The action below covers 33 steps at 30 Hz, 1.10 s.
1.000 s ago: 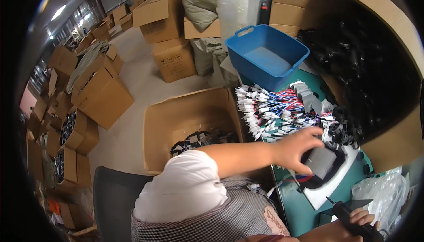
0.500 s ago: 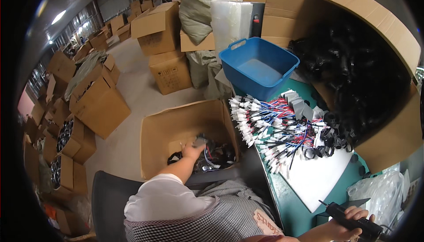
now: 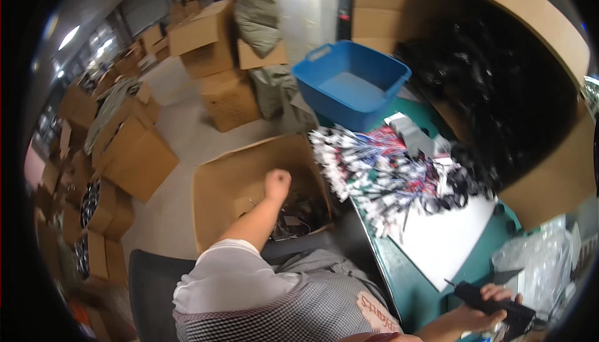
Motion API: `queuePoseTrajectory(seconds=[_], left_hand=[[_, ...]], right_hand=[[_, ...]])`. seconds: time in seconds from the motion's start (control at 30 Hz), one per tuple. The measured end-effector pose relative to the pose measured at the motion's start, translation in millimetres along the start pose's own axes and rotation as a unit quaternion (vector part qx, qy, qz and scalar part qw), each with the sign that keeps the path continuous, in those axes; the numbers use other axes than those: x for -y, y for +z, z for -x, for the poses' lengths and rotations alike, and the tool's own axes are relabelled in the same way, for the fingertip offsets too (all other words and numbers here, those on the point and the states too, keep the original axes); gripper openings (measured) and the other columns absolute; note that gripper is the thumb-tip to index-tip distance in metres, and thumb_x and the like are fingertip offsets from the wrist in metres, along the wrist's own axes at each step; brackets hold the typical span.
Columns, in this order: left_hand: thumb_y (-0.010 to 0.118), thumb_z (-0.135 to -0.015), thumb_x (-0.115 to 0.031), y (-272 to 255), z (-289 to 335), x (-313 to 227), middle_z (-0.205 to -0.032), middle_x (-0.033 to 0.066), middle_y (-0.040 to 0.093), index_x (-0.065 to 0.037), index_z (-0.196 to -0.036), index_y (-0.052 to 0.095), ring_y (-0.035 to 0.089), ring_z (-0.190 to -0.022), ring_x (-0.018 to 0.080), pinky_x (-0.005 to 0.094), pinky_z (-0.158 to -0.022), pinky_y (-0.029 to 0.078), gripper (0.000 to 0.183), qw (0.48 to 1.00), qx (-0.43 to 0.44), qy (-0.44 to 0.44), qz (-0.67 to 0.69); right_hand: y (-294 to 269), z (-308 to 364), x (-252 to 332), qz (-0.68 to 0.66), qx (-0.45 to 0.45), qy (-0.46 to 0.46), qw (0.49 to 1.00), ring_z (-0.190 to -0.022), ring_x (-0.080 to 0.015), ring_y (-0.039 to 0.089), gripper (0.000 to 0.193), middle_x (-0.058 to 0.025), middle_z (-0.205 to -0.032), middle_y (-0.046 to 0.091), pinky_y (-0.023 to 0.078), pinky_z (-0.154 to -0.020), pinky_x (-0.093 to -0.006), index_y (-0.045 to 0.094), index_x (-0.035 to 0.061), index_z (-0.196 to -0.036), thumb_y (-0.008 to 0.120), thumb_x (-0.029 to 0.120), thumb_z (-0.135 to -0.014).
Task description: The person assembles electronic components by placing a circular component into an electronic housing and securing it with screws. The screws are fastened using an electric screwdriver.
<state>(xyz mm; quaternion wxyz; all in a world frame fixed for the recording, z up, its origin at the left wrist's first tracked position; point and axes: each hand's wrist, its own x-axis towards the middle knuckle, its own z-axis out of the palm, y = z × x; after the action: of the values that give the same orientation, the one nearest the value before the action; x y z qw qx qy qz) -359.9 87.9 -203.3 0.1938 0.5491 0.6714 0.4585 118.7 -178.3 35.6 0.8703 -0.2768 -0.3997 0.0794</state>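
Above the open cardboard box (image 3: 215,186) at my knees, my left hand (image 3: 277,185) is curled closed, slightly blurred, with nothing visible in it. Beneath it lie dark parts with wires (image 3: 293,220), too smeared to make out singly. My right hand (image 3: 490,308) grips a black electric screwdriver (image 3: 477,295) over the near right of the green table, its thin bit pointing left and away from me. Beyond that hand, a pile of wire bundles with white connectors (image 3: 374,164) and dark round ends spreads over the table and a white sheet (image 3: 452,239).
A blue plastic tub (image 3: 346,86) stands behind the wires. To the right, a large carton (image 3: 555,173) holds many black glossy pieces. Clear plastic bags (image 3: 533,258) lie by the table's right side. Cartons (image 3: 137,158) stack up on the left floor.
My left hand has let go of the grey wired part and lifted away from the box's contents. The right hand still holds the screwdriver. The whole view has shifted slightly.
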Motion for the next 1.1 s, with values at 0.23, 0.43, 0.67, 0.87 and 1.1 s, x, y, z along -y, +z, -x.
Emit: queuePoseTrajectory(seconds=[0.23, 0.43, 0.67, 0.87, 1.1], left_hand=[[0.06, -0.085, -0.008, -10.5, -35.7, -240.1, -0.091, 0.0093, 0.06, -0.001, -0.088, 0.061, 0.057, -0.085, 0.021, 0.0297, -0.079, 0.045, 0.008, 0.942, -0.088, 0.294, 0.134], [0.066, -0.078, -0.011, 73.5, 1.7, -366.0, -0.096, 0.0126, 0.062, -0.002, -0.093, 0.063, 0.058, -0.091, 0.0286, 0.0359, -0.084, 0.044, 0.018, 0.856, 0.133, 0.476, 0.153], [0.064, -0.078, -0.023, 221.3, -28.2, -444.2, -0.118, 0.0157, 0.057, -0.013, -0.125, 0.055, 0.054, -0.11, 0.0337, 0.0392, -0.096, 0.042, 0.049, 0.861, 0.222, 0.457, -0.023], [0.057, -0.084, -0.047, 309.4, -64.5, -460.2, -0.127, 0.0171, 0.055, -0.016, -0.133, 0.049, 0.054, -0.115, 0.0339, 0.0381, -0.099, 0.042, 0.058, 0.821, 0.378, 0.335, -0.267], [0.061, -0.079, -0.056, 325.9, -83.7, -442.7, -0.107, 0.0197, 0.064, -0.008, -0.11, 0.065, 0.06, -0.103, 0.0343, 0.038, -0.089, 0.046, 0.058, 0.882, 0.342, 0.281, -0.162]], right_hand=[[16.0, 1.2, -25.5, -0.002, -0.016, -0.003, 1.0, -0.057, -0.0178, 0.051, 0.065, -0.0096, -0.078, 0.05, 0.048, -0.051, -0.0304, 0.036, 0.0062, -0.13, 0.068, 0.037, -0.084], [3.5, 1.6, -29.3, 0.029, -0.058, 0.006, 0.998, -0.053, -0.0171, 0.053, 0.066, -0.0096, -0.076, 0.052, 0.05, -0.049, -0.0293, 0.037, 0.006, -0.126, 0.074, 0.036, -0.08], [-6.0, 0.2, -26.1, 0.004, -0.067, 0.018, 0.998, -0.055, -0.0207, 0.056, 0.066, -0.0117, -0.075, 0.054, 0.053, -0.051, -0.0329, 0.037, 0.0045, -0.122, 0.078, 0.029, -0.077], [-10.5, -2.4, -31.0, 0.021, -0.075, 0.022, 0.997, -0.056, -0.0217, 0.058, 0.065, -0.0113, -0.072, 0.054, 0.054, -0.053, -0.0345, 0.038, 0.0051, -0.121, 0.079, 0.027, -0.075], [-9.0, -3.8, -34.0, 0.01, -0.083, 0.049, 0.995, -0.058, -0.0221, 0.06, 0.066, -0.0114, -0.073, 0.056, 0.055, -0.054, -0.0339, 0.039, 0.0065, -0.12, 0.081, 0.025, -0.073]])
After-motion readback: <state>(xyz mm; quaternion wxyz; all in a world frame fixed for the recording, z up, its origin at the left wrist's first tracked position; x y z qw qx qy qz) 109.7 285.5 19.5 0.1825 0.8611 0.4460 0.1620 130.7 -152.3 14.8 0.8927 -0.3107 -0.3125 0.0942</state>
